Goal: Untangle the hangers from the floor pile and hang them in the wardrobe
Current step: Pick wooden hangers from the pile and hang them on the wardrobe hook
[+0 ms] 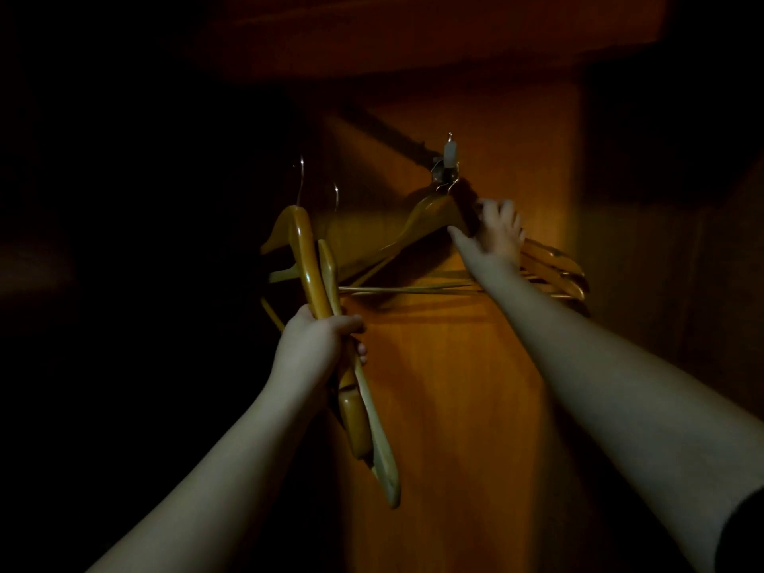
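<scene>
Wooden hangers (434, 225) hooked on wardrobe rail (397, 136); two more hangers (318, 283) held upright, left

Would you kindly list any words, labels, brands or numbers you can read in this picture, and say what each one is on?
None: no text can be read anywhere in this dim view.
The wooden hangers gripped in the left hand show bare wood, no stamp or label.
The hung hangers that the right hand touches are likewise plain.
The small pale fitting at the rail end carries no visible marking.
The wardrobe panel is unmarked wood.
</scene>
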Demonstrator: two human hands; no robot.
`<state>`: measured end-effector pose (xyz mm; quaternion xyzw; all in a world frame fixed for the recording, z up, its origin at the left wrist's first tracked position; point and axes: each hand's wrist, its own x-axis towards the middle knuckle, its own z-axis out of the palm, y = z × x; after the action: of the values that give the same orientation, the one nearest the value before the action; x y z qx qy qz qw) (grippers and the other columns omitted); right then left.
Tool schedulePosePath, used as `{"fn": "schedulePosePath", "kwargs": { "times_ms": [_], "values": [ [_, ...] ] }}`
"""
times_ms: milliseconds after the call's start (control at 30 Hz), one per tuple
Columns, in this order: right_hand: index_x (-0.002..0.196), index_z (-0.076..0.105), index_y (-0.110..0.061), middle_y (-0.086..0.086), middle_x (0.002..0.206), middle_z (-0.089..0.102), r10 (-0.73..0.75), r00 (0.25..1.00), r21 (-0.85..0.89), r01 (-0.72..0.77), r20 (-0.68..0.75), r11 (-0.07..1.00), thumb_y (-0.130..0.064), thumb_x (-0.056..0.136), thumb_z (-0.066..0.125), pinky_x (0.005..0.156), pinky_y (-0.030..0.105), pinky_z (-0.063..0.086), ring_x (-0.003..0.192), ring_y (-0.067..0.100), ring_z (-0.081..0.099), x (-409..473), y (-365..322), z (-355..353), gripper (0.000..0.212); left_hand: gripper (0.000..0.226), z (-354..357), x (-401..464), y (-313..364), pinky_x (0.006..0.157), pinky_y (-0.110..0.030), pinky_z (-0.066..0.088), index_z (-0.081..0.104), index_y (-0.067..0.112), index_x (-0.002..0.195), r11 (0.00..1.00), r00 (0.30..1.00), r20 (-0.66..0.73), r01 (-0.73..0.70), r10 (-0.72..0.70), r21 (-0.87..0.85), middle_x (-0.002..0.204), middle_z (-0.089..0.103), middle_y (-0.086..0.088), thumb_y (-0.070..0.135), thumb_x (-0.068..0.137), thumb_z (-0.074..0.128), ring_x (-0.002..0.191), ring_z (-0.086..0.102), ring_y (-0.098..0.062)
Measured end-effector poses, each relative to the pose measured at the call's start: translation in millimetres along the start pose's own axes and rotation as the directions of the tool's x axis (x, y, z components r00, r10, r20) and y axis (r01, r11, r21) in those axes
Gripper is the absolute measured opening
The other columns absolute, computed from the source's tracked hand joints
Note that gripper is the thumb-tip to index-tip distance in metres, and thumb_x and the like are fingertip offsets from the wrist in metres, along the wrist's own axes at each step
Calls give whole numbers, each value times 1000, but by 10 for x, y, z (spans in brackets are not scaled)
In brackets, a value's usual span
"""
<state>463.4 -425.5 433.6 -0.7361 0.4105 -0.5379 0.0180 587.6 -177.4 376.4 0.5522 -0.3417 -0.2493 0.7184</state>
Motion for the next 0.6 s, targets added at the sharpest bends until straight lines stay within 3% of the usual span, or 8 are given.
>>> {"fn": "schedulePosePath", "kwargs": {
  "times_ms": [33,100,200,300,367,433,600],
  "values": [
    [127,50,-16,10,135,43,-29,999,67,27,20,997,-43,90,61,99,41,41,122,28,44,-131,-102,-13,47,26,-12,-22,-31,51,-31,53,52,-5,113,1000,1000,3,2,-2,6,81,64,-18,2,89,61,51,61,-20],
    [115,58,-13,7,122,54,-94,971,248,38,221,968,-40,98,53,82,30,46,102,19,55,-415,-343,-73,33,26,-21,-57,-109,56,-35,54,52,-3,111,1000,1000,0,8,-8,17,80,64,-17,3,88,62,52,61,-21],
    [107,65,-16,-2,101,64,-169,762,407,-133,626,904,-47,101,41,72,27,42,86,9,58,-856,-709,-186,39,24,2,-109,-224,58,-36,54,54,1,108,999,1000,-17,20,-19,38,77,66,-15,4,86,64,53,62,-22],
    [114,65,-27,-6,110,67,-241,575,437,-231,782,869,-59,96,41,82,31,49,101,13,62,-1161,-892,-139,44,24,53,-187,-338,58,-39,57,54,8,107,997,1000,-25,13,-11,79,78,69,-14,7,86,65,54,64,-24],
    [105,69,-24,-3,109,70,-271,549,448,-217,790,867,-59,93,48,87,39,53,103,15,63,-1275,-931,-80,43,24,79,-233,-428,63,-45,58,53,10,109,994,1000,-17,7,-5,105,82,70,-16,10,88,65,58,66,-27],
    [100,71,-18,2,101,72,-267,571,455,-214,777,865,-55,92,54,90,45,54,98,17,66,-1323,-919,-46,41,25,95,-268,-489,66,-50,58,52,10,111,995,1000,-9,6,-6,103,85,69,-17,10,89,64,61,67,-30],
    [102,71,-12,10,101,72,-223,590,472,-309,776,826,-45,95,55,91,44,53,98,22,67,-1441,-832,21,37,34,61,-297,-581,70,-50,59,52,8,115,996,999,32,26,-29,82,88,71,-16,18,88,69,65,69,-32]
  ]
}}
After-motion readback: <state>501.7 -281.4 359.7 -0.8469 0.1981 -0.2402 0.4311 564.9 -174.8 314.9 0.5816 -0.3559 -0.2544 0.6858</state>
